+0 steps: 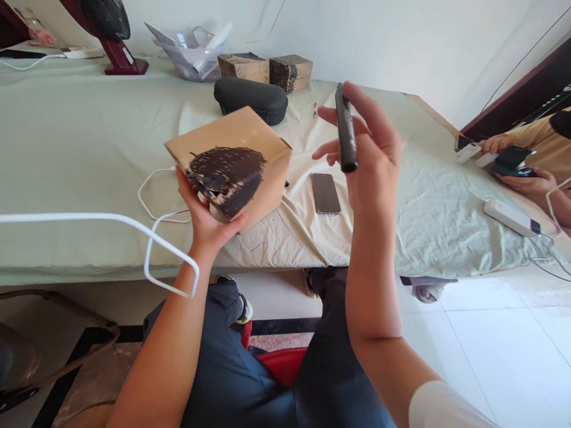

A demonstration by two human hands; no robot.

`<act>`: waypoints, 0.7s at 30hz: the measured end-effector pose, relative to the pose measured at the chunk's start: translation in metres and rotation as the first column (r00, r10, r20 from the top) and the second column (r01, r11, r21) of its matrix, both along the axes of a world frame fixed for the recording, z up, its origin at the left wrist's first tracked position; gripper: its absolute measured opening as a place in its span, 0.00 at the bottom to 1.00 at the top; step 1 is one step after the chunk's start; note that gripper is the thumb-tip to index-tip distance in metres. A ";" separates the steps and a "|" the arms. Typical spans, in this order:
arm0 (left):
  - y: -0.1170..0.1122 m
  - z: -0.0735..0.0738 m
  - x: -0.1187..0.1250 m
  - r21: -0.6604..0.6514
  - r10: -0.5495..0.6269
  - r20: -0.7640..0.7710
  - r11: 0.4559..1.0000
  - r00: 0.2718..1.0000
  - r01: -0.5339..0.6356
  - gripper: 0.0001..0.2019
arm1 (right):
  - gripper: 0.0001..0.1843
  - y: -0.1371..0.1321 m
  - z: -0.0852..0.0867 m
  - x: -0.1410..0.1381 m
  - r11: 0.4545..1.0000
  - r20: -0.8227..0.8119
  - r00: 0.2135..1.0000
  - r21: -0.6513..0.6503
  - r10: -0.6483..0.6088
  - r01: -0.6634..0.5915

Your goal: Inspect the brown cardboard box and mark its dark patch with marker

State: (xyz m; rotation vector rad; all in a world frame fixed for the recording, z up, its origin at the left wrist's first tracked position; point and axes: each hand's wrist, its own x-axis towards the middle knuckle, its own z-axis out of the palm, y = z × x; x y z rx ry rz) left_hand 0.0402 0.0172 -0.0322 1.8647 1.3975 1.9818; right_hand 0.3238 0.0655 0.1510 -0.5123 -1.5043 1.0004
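Note:
My left hand (206,213) grips a brown cardboard box (232,156) from below and holds it up over the table's near edge. One face of the box is smeared with black ink. My right hand (372,151) is raised to the right of the box and holds a black marker (345,129) upright between thumb and fingers, the other fingers spread. A phone (325,193) lies face up on the cloth between the two hands.
A pale green cloth (80,142) covers the table. A black case (250,100), two more brown boxes (265,70) and a plastic tray (191,56) sit at the back. A white cable (154,196) loops near the box. Another person's hands (517,163) hold a dark device at right, by a white power strip (511,217).

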 end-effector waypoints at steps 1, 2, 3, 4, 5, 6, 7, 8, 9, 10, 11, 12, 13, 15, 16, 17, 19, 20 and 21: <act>0.001 0.000 -0.002 0.000 0.015 0.033 1.000 0.999 -0.015 0.71 | 0.25 0.010 -0.006 0.006 0.993 -0.004 0.998 -0.097 0.069 -0.069; 0.002 -0.001 -0.005 -0.001 0.022 0.067 1.000 0.998 -0.022 0.70 | 0.23 0.019 -0.014 0.010 0.980 -0.022 0.995 -0.171 0.094 -0.097; 0.004 -0.003 -0.007 0.004 0.022 0.090 1.000 0.996 -0.022 0.70 | 0.21 0.029 -0.024 0.012 0.968 -0.018 0.996 -0.234 0.085 -0.087; 0.005 -0.004 -0.008 0.009 0.018 0.103 1.000 0.995 -0.020 0.71 | 0.20 0.038 -0.036 0.011 0.960 0.007 1.000 -0.281 0.015 -0.013; 0.008 -0.006 -0.010 0.009 0.016 0.105 1.000 0.994 -0.017 0.71 | 0.20 0.046 -0.051 0.009 0.950 0.093 0.995 -0.306 -0.034 0.061; 0.010 -0.008 -0.011 0.009 0.018 0.104 1.000 0.994 -0.019 0.71 | 0.20 0.053 -0.066 0.005 0.945 0.173 0.983 -0.306 -0.064 0.115; 0.013 -0.009 -0.011 0.006 0.020 0.100 1.000 0.995 -0.021 0.71 | 0.20 0.059 -0.082 0.000 0.932 0.253 0.963 -0.317 -0.093 0.173; 0.016 -0.010 -0.011 0.003 0.021 0.098 1.000 0.995 -0.021 0.71 | 0.19 0.063 -0.097 -0.005 0.910 0.351 0.929 -0.337 -0.119 0.244; 0.019 -0.011 -0.011 0.002 0.021 0.099 1.000 0.995 -0.021 0.71 | 0.15 0.066 -0.111 -0.010 0.879 0.464 0.870 -0.330 -0.165 0.343; 0.022 -0.011 -0.011 0.002 0.020 0.102 1.000 0.995 -0.020 0.71 | 0.10 0.067 -0.123 -0.014 0.855 0.580 0.785 -0.274 -0.219 0.441; 0.024 -0.012 -0.010 0.006 0.018 0.108 1.000 0.994 -0.019 0.71 | 0.06 0.067 -0.132 -0.018 0.836 0.682 0.687 -0.205 -0.251 0.509; 0.026 -0.011 -0.009 0.013 0.017 0.116 1.000 0.993 -0.018 0.71 | 0.03 0.065 -0.139 -0.022 0.822 0.763 0.587 -0.134 -0.271 0.553; 0.028 -0.011 -0.008 0.017 0.019 0.124 1.000 0.992 -0.021 0.71 | 0.01 0.063 -0.144 -0.024 0.816 0.824 0.496 -0.073 -0.274 0.573; 0.028 -0.008 -0.005 0.004 0.029 0.137 1.000 0.990 -0.030 0.71 | 0.02 0.057 -0.148 -0.028 0.819 0.898 0.366 -0.012 -0.243 0.574; 0.027 -0.006 -0.004 -0.012 0.034 0.137 0.999 0.990 -0.032 0.71 | 0.04 0.055 -0.148 -0.030 0.820 0.920 0.324 -0.004 -0.222 0.572; 0.026 -0.003 -0.003 -0.033 0.037 0.134 0.999 0.990 -0.033 0.70 | 0.05 0.053 -0.148 -0.031 0.820 0.934 0.293 0.001 -0.205 0.572; 0.022 0.001 -0.001 -0.071 0.038 0.127 0.997 0.991 -0.029 0.69 | 0.08 0.053 -0.148 -0.032 0.817 0.950 0.246 0.016 -0.192 0.577; 0.020 0.003 0.000 -0.083 0.037 0.126 0.996 0.991 -0.026 0.68 | 0.09 0.053 -0.148 -0.033 0.816 0.955 0.228 0.026 -0.191 0.578; 0.019 0.004 0.000 -0.089 0.037 0.128 0.996 0.991 -0.026 0.68 | 0.10 0.055 -0.149 -0.034 0.816 0.958 0.212 0.036 -0.191 0.577</act>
